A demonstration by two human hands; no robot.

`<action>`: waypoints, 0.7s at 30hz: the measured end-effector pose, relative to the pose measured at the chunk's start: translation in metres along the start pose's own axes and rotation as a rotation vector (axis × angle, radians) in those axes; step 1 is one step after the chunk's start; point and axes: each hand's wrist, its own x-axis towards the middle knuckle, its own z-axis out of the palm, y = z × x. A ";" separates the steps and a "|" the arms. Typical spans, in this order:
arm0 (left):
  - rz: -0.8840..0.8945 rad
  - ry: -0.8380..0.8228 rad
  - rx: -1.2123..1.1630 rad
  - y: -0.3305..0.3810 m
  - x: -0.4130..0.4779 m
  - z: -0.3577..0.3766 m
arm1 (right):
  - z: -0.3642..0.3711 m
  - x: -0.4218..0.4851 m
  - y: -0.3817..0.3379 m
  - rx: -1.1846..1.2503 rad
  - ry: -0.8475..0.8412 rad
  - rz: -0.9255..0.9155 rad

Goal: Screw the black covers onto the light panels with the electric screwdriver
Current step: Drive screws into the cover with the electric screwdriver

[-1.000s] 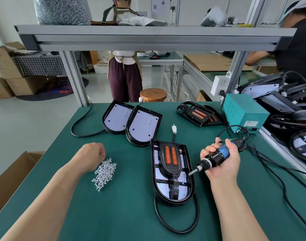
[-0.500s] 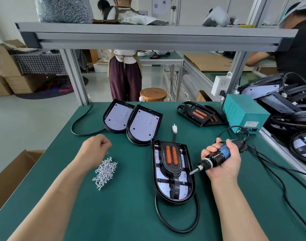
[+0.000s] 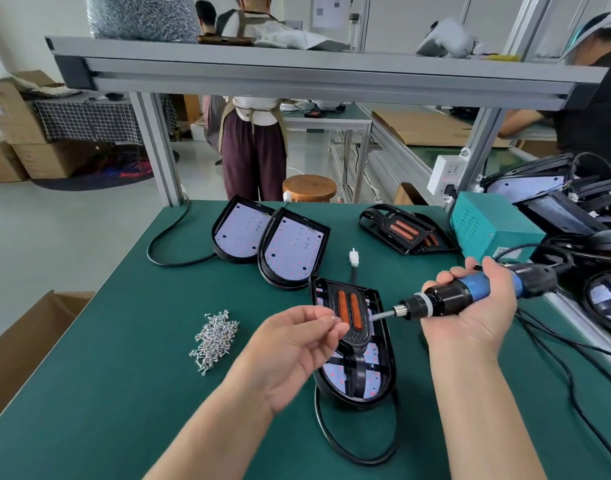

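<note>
A light panel (image 3: 377,375) lies in front of me on the green table, with a black cover (image 3: 349,313) bearing two orange strips laid on it. My right hand (image 3: 470,317) grips the blue and black electric screwdriver (image 3: 449,297), its bit pointing left over the cover. My left hand (image 3: 297,344) is raised beside the bit, thumb and fingertips pinched together; something small and pale shows between them, probably a screw. A heap of silver screws (image 3: 214,337) lies to the left.
Two uncovered light panels (image 3: 290,251) lean at the back, and a stack of black covers (image 3: 404,233) sits right of them. A teal power box (image 3: 494,230) and cables lie at the right, with more panels (image 3: 605,299) beyond. A cardboard box (image 3: 23,327) stands left.
My left hand has left the screw heap and moved right and up to the screwdriver's bit, fingers pinched. My right hand has raised the screwdriver and levelled it.
</note>
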 end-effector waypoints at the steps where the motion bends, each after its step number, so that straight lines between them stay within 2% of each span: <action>1: -0.011 -0.007 -0.010 -0.004 -0.002 0.004 | 0.006 -0.006 -0.002 -0.011 -0.009 -0.033; 7: -0.009 0.008 0.006 -0.009 -0.011 0.013 | 0.020 -0.030 -0.007 -0.048 -0.033 -0.147; 21: 0.034 0.020 0.023 -0.012 -0.013 0.015 | 0.023 -0.047 -0.003 -0.114 -0.089 -0.154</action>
